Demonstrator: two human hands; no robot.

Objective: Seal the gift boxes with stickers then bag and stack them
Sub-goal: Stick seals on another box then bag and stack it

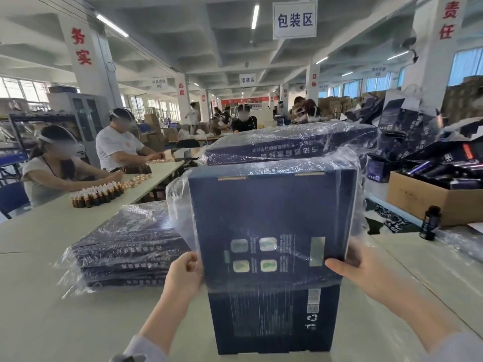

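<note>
Upright gift box (271, 257), half inside clear bag (180, 202); left hand (184, 276) and right hand (350, 270) grip bag at box's sides.

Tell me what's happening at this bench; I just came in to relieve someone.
A person is bagging a dark blue cardboard gift box, which stands upright on the pale worktable. The left hand and right hand grip the clear plastic bag at either side; it covers the box's upper part, the bottom still bare. A stack of already bagged dark blue boxes lies to the left, with more bagged boxes behind.
</note>
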